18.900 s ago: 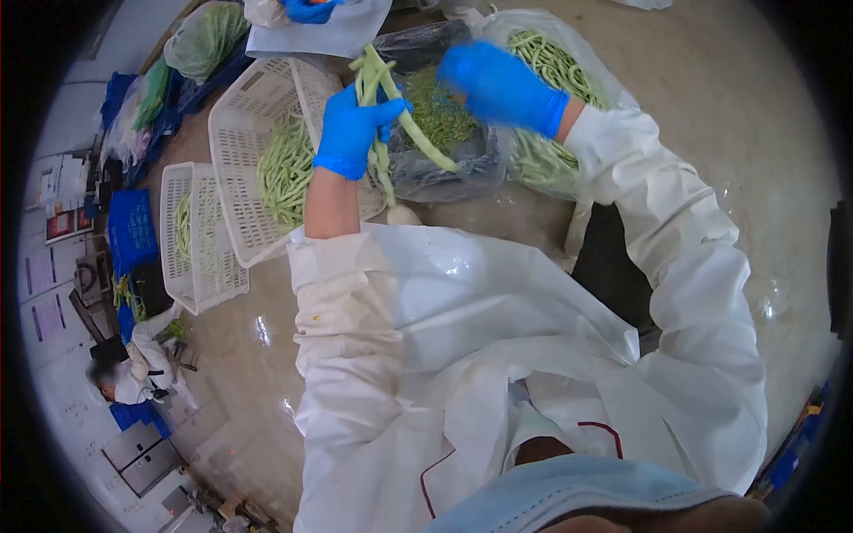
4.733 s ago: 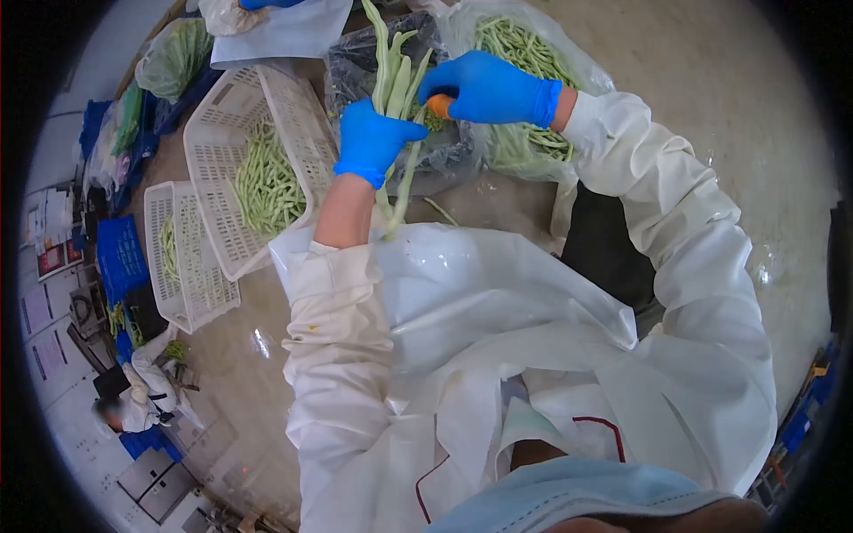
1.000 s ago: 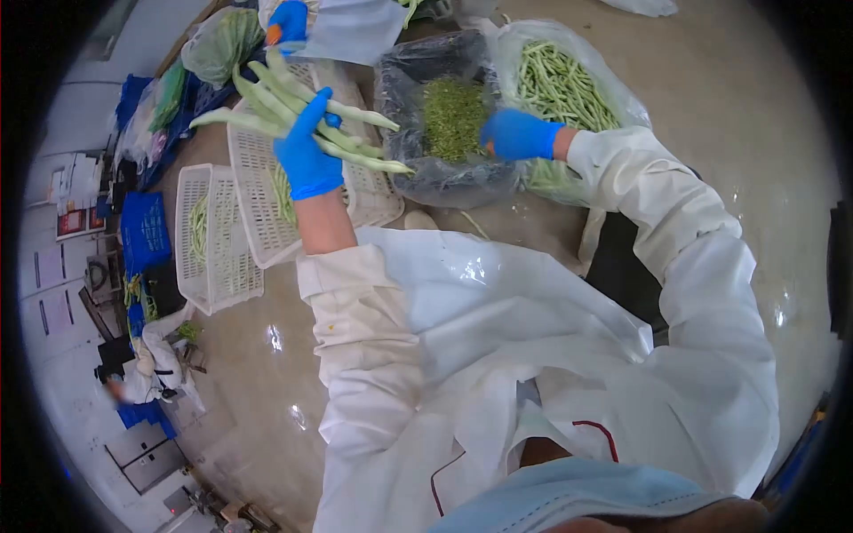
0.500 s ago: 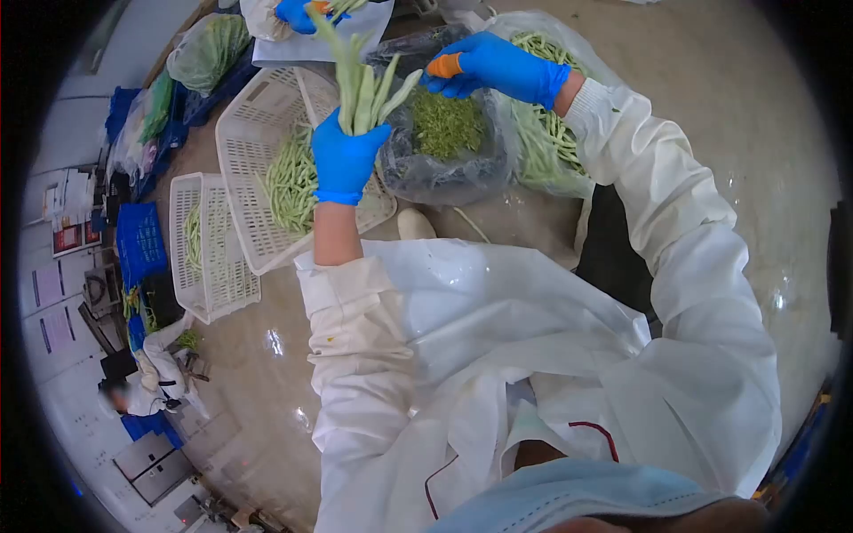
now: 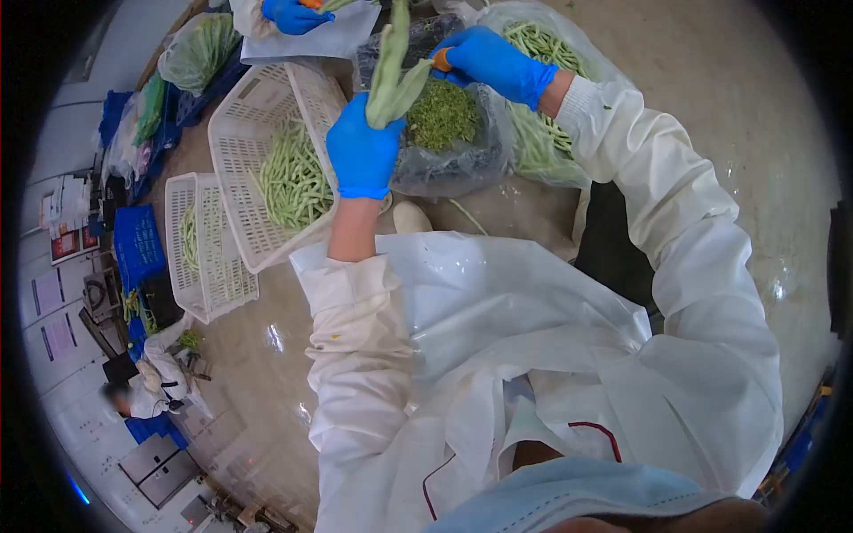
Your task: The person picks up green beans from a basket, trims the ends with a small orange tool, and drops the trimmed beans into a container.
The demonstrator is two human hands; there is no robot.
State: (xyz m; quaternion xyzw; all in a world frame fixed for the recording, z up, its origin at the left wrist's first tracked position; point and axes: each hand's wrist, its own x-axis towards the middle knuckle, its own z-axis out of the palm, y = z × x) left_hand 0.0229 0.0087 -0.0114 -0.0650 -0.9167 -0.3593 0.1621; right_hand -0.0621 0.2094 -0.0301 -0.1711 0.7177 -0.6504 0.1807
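Observation:
My left hand (image 5: 364, 149), in a blue glove, is closed round a few green bean pods (image 5: 387, 84) that stick up from the fist. Just right of the pods, my right hand (image 5: 489, 64), also gloved in blue, grips a small orange-handled tool (image 5: 442, 59); its working end is hard to make out. Below my hands lies a crate lined with clear plastic (image 5: 453, 176), with small green trimmings (image 5: 442, 115) inside. Left of my left hand, a white basket (image 5: 233, 151) holds many beans (image 5: 291, 178).
A plastic bag of beans (image 5: 542, 44) lies beyond my right hand. A smaller white basket (image 5: 218, 275) stands at left. Another person's gloved hand (image 5: 298, 16) shows at the top. A co-worker (image 5: 160, 377) is at far left, near blue crates (image 5: 138, 244).
My left hand has moved slightly right and the pods in it now stand closer to the tool. Fewer pods show in that hand. My right hand has shifted a little up.

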